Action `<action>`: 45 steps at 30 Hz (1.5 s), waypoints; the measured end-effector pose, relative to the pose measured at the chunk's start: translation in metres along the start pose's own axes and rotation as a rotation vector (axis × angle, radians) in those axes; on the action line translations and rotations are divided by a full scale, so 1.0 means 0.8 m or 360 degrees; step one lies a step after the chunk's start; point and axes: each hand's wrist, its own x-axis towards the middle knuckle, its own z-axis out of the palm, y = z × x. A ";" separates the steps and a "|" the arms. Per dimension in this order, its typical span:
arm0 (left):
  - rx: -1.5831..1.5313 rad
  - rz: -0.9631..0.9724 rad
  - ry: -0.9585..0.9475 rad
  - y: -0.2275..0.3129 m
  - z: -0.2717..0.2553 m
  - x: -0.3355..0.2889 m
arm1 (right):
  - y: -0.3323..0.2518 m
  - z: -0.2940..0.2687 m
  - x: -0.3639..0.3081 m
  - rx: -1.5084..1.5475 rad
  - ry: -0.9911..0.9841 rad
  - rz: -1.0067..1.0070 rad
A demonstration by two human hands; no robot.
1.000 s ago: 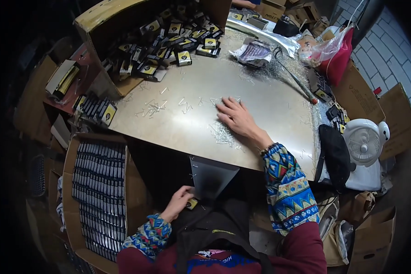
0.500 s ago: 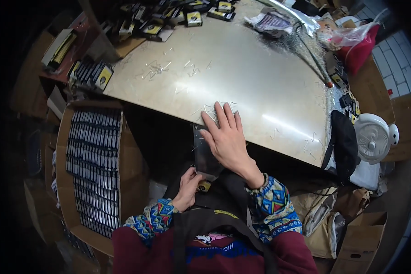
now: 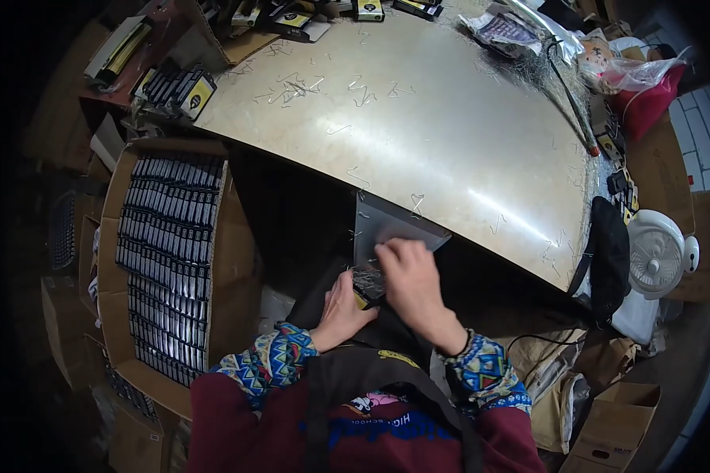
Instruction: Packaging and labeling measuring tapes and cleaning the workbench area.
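At the table's near edge a grey sloping metal chute [image 3: 383, 223] leads down toward my lap. Thin bent metal wires [image 3: 367, 279] are heaped at its lower end. My left hand [image 3: 341, 314] is closed around a small box [image 3: 361, 300] there; only a yellow-and-black bit of it shows beneath the wires. My right hand [image 3: 415, 285] is over the chute's right side with its fingers curled in. Whatever those fingers hold, if anything, is hidden under them. A few single wires [image 3: 417, 206] lie at the table edge and on the chute.
More bent wires [image 3: 292, 91] are scattered over the pale metal table [image 3: 450, 118]. On the left stands a carton [image 3: 219, 260] packed with rows of small black boxes [image 3: 170, 221]. Yellow-and-black boxes [image 3: 292, 19] pile up at the back. A white fan [image 3: 655, 252] is at the right.
My right hand has drawn back from the tabletop onto the chute, its spread fingers now curled. Wires from the edge have come down to the chute's lower end beside my left hand.
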 end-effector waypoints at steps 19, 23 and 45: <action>-0.0627 0.0128 0.0024 0.024 -0.063 0.010 | -0.003 -0.046 0.006 0.0830 -0.0128 0.0114; -0.0332 0.0540 0.0372 0.045 -0.065 0.030 | -0.005 -0.057 0.011 0.0842 -0.0031 0.0397; 0.0060 0.0808 0.0300 0.116 -0.069 0.084 | 0.038 -0.097 0.054 0.0769 0.0226 0.0531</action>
